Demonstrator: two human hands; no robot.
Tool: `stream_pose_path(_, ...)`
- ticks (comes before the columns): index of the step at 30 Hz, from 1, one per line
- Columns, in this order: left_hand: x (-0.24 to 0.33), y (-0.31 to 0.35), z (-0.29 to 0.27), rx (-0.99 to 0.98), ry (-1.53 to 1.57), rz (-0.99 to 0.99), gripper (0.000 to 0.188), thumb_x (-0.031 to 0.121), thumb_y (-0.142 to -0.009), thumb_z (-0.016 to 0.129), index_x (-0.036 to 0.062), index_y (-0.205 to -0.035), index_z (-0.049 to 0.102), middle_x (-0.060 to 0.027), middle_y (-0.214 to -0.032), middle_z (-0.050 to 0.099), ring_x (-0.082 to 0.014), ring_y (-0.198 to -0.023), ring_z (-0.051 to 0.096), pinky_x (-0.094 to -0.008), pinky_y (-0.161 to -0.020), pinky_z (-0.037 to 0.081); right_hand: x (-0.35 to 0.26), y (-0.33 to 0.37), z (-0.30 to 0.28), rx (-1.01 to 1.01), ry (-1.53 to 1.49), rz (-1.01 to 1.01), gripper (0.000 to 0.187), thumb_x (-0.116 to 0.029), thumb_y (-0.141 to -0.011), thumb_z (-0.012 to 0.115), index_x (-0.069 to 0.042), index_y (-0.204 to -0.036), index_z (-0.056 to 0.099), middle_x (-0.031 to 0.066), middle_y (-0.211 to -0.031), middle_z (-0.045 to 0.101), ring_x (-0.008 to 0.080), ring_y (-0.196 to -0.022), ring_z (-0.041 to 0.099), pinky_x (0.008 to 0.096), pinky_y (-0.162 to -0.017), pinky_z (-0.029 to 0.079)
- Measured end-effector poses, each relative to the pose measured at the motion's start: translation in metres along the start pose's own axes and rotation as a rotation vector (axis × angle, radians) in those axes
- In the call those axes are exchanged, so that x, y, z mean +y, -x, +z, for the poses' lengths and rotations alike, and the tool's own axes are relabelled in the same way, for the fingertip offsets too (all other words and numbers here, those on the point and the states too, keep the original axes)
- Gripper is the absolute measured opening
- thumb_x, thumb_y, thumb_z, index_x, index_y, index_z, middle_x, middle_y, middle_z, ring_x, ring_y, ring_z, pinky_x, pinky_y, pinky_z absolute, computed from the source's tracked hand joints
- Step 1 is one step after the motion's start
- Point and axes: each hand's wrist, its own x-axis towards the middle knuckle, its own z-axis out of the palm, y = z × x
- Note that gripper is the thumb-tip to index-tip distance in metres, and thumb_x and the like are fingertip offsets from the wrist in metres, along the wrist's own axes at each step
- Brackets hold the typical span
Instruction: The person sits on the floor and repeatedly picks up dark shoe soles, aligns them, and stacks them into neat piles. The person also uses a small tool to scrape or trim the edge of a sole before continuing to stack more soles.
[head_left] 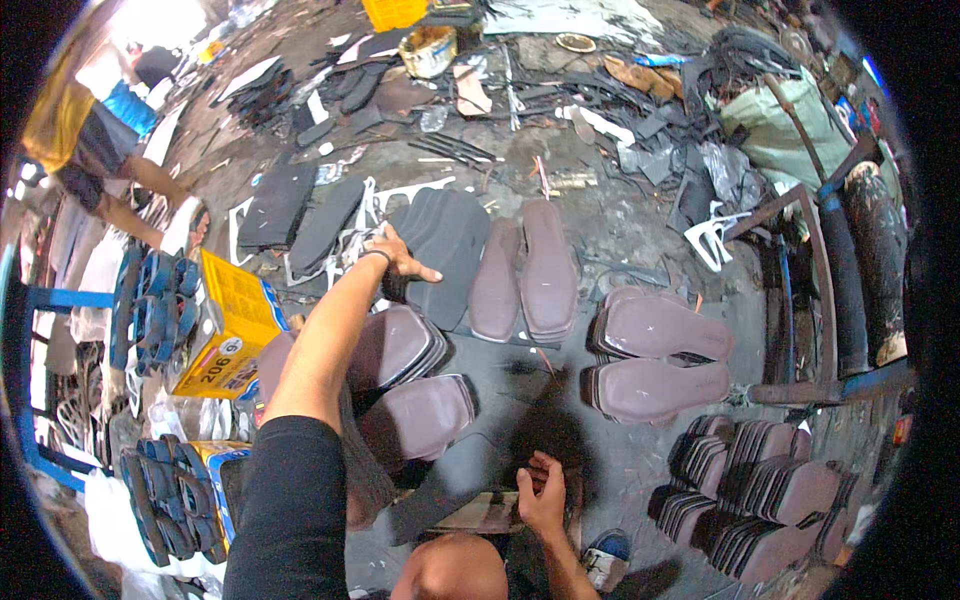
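Note:
My left hand [400,258] reaches far forward, thumb stretched out, over the left edge of a broad black sole piece [446,250]; its other fingers partly show. Just right of that lies a pair of brown insoles [548,270], side by side. Beneath my left forearm are stacks of brown soles [418,415], with a black strip-like sole [445,490] nearer me. Close to my body, my right hand [543,495] hovers with loosely bent fingers apart and nothing in them. More brown soles [660,325] sit in two small stacks to the right.
Many brown soles [775,490] stand in rows at lower right. Blue-black sandals [155,310] rest by a yellow box [235,320] at left. Black soles [325,230] and scraps cover the far floor. A metal frame [815,300] stands right; a person [90,150] is at left.

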Motion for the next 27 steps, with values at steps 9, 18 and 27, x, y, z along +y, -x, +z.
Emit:
stream_pose_path(9,-0.019,-0.003,-0.004,-0.145,0.322,0.171,0.146,0.078,-0.05,0.083,-0.0182,-0.145,0.029,-0.0339,-0.148,0.043,-0.0397,-0.14,0.044,-0.043,-0.116,0.036,-0.021,-0.005,-0.005,-0.14,-0.116,0.045,0.042,-0.016,-0.096,0.067,-0.002,-0.132,0.053,0.0135,-0.12,0.063,0.0219,-0.105,0.063,0.0368,-0.092,0.052)
stream_pose_path(18,-0.026,0.006,-0.003,0.006,0.403,0.272,0.133,0.062,-0.048,0.094,-0.0092,-0.147,0.04,-0.0299,-0.146,0.048,-0.0355,-0.14,0.045,-0.0407,-0.117,0.036,-0.05,-0.006,-0.014,-0.171,-0.128,-0.023,0.039,-0.017,-0.094,0.068,-0.003,-0.129,0.057,0.014,-0.115,0.066,0.0238,-0.101,0.066,0.0364,-0.088,0.055)
stream_pose_path(27,0.029,0.013,0.016,-0.191,0.405,0.289,0.135,0.059,-0.055,0.084,-0.0091,-0.152,0.019,-0.0306,-0.136,0.055,-0.0389,-0.123,0.058,-0.042,-0.105,0.048,-0.043,-0.007,-0.024,-0.164,-0.144,-0.004,0.036,-0.015,-0.097,0.066,-0.002,-0.129,0.056,0.0105,-0.115,0.066,0.0189,-0.102,0.063,0.0334,-0.089,0.052)
